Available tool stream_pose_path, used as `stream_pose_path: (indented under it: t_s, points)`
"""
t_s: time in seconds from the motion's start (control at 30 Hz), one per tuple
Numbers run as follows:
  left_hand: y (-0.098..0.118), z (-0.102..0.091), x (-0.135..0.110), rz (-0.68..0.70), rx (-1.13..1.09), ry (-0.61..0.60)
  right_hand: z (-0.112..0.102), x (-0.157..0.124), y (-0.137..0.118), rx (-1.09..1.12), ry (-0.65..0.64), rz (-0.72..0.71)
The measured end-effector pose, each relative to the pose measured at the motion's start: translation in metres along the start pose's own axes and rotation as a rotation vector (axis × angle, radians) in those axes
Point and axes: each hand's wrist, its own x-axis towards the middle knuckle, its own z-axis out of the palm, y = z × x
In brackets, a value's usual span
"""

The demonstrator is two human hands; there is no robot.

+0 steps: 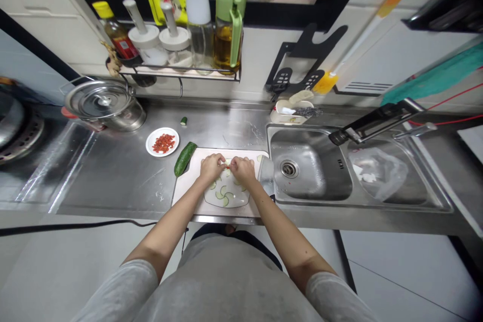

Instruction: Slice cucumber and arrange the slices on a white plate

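Both my hands meet over a pale plate [241, 202] that lies on a light cutting board [188, 186]. My left hand [212, 166] and my right hand [242, 168] have their fingers curled together, pinching a small pale slice with a red bit between them. Thin cucumber slices [224, 194] are fanned out on the plate below my hands. A half cucumber [184, 158] lies at the board's left corner. A small white dish of red berries [163, 142] sits behind it.
A lidded steel pot [103, 105] stands at the back left beside a stove. A cucumber end [183, 121] lies on the steel counter. A double sink [313, 171] with a tap [372, 123] is to the right. A rack of bottles [181, 35] hangs on the wall.
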Motion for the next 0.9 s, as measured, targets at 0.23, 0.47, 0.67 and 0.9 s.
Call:
stream_pose_path:
  t_s: [0.23, 0.47, 0.67, 0.9]
  points:
    - [-0.018, -0.018, 0.0, -0.076, -0.258, 0.13, -0.013, -0.005, 0.015, 0.209, 0.144, 0.089]
    - [-0.058, -0.051, -0.014, -0.098, -0.398, 0.261, -0.022, -0.036, 0.031, 0.407, 0.272, 0.102]
    - [-0.094, -0.064, -0.039, -0.189, -0.391, 0.33, -0.017, -0.071, 0.038, 0.464, 0.3, 0.109]
    - [-0.132, -0.092, -0.032, -0.412, -0.143, 0.432, -0.014, -0.085, 0.041, 0.421, 0.275, 0.095]
